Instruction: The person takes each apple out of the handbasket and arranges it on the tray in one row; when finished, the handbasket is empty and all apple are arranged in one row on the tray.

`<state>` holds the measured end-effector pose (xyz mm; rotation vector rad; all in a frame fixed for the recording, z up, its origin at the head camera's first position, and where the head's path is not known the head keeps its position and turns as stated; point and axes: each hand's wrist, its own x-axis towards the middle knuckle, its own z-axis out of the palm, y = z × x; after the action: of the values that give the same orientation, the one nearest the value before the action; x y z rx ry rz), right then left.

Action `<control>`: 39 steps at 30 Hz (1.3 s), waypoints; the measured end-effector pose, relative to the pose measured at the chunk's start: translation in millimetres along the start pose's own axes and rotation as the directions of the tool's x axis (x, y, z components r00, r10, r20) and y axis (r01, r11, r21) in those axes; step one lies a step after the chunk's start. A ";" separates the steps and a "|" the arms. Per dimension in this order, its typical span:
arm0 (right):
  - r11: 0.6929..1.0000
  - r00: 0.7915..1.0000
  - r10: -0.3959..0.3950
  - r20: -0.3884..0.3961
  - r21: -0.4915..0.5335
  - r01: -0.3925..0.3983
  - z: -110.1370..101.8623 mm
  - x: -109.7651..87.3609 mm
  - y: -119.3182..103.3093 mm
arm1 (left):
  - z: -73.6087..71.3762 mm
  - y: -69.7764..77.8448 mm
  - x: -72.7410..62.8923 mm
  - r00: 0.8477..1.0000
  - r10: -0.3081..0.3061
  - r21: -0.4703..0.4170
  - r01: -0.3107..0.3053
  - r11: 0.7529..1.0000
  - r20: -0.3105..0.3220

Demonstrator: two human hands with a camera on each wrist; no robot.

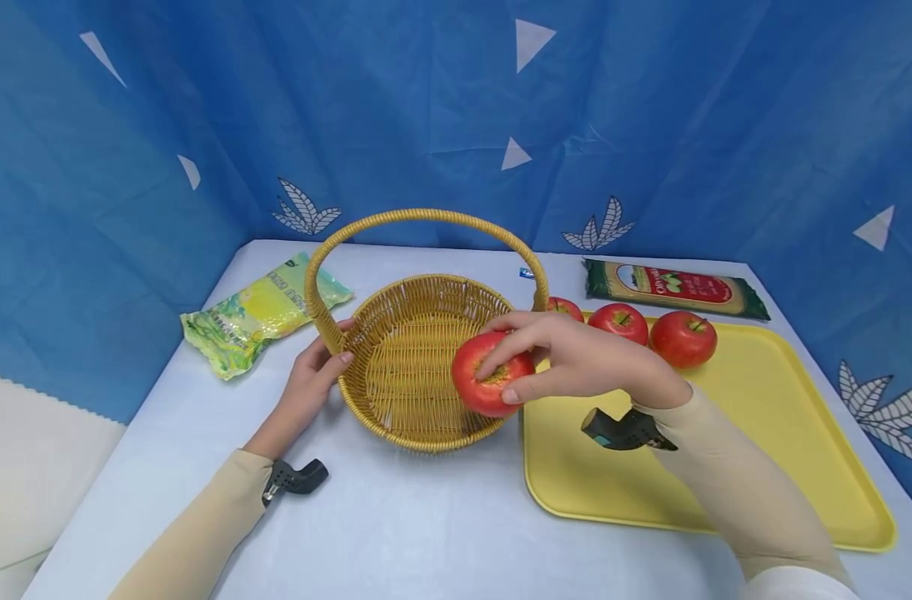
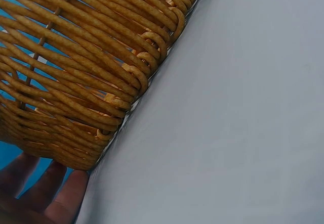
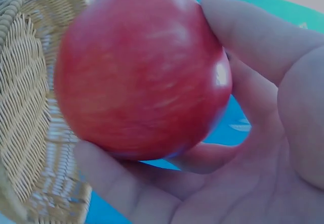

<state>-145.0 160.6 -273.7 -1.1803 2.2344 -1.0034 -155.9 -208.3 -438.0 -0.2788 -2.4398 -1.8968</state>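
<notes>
A round wicker basket (image 1: 403,379) with a tall arched handle stands mid-table. My left hand (image 1: 315,377) grips its left rim near the foot of the handle, thumb on the near side. In the left wrist view the fingers (image 2: 68,196) touch the woven outer wall (image 2: 76,67). Over the right part of the basket, my right hand (image 1: 579,354) holds a red apple (image 1: 467,379). The right wrist view shows thumb and fingers spread round that apple (image 3: 142,72), with the basket wall (image 3: 25,107) beside it.
To the right lies a yellow tray (image 1: 771,450), with red apples (image 1: 684,339) along its far edge. Behind it is a pack of spaghetti (image 1: 673,287). A green and yellow plastic packet (image 1: 264,312) lies left of the basket. A blue curtain (image 1: 426,108) hangs behind the table.
</notes>
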 end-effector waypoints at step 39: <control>0.885 0.649 0.431 -0.627 0.154 -0.440 -60.6 -213.6 107.8 | 0.1 0.0 0.4 1.000 -0.004 0.012 0.004 1.000 -0.012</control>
<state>-123.3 403.9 -309.4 -0.2201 2.8480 -1.3153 -156.2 -208.2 -438.0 -0.2620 -2.4455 -1.8789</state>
